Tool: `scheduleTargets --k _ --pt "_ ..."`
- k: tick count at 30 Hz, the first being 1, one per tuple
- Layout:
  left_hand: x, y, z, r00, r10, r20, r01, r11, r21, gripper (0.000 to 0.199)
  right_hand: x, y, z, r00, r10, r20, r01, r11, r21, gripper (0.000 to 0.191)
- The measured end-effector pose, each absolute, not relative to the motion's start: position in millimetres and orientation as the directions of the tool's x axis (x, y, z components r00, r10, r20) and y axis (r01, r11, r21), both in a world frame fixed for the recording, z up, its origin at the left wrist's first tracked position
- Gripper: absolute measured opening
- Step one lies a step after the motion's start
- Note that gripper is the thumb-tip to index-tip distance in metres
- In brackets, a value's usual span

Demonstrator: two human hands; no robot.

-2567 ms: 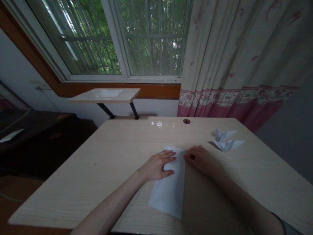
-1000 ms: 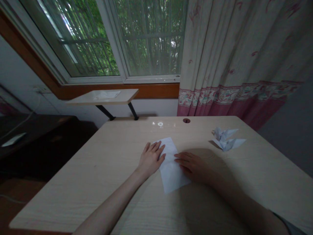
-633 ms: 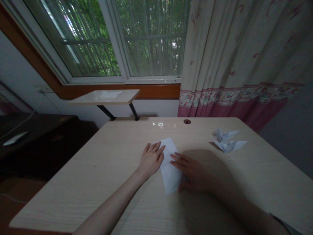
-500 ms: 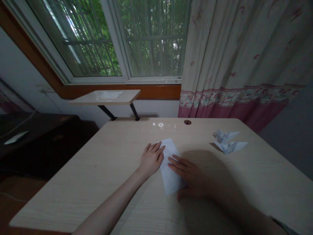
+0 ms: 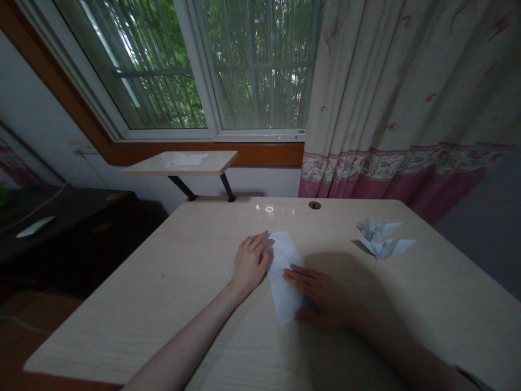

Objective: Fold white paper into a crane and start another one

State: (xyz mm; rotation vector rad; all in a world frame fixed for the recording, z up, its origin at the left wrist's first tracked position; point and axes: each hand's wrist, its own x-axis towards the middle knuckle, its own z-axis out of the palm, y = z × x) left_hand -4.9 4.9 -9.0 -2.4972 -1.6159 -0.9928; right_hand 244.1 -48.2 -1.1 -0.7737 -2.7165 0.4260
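Both our hands lie flat and open, the left hand (image 5: 251, 262) and right hand (image 5: 319, 297) at the edges of the folded white paper (image 5: 285, 277) at twelve o'clock on the wooden desk (image 5: 163, 304), seemingly pinning it steady without gripping, a paper crane (image 5: 382, 239) off at two o'clock.

No readable text anywhere, folded paper (image 5: 285, 277) included.

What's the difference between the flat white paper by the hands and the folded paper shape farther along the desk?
The flat paper strip is a smooth, narrow oblong, while the folded paper figure is pointed and many-creased, rising off the surface. The strip lies between the left hand and right hand; the figure sits untouched farther right. Both are white paper on the same desk.
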Motion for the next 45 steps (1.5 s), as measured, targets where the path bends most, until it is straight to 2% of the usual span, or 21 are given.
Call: scheduleTargets --k 7,15,22,31,38,45 --pt "-6 6 -11 0.21 0.802 0.559 0.797 -0.472 0.377 0.03 249 -46 -6 -0.774 0.515 0.369 0.431 0.855 -0.289 0.054" --pt "-7 6 -10 0.18 0.812 0.555 0.763 -0.472 0.442 0.033 253 -48 1 -0.671 0.557 0.49 0.528 0.822 -0.211 0.038" --pt "-6 4 -8 0.19 0.8 0.569 0.73 -0.503 0.463 0.038 255 -49 -6 -0.584 0.541 0.605 0.54 0.816 -0.208 0.045" --pt "-4 3 -8 0.26 0.767 0.587 0.71 -0.564 0.422 0.039 255 -50 -11 -0.503 0.573 0.647 0.592 0.774 -0.226 0.053" --pt "-2 3 -8 0.23 0.754 0.615 0.712 -0.561 0.421 0.023 253 -54 -17 -0.36 0.663 0.657 0.717 0.647 -0.259 0.054" --pt "-2 -2 -2 0.189 0.709 0.679 0.698 -0.583 0.415 0.017 254 -55 -15 -0.333 0.569 0.752 0.654 0.714 -0.251 0.053"
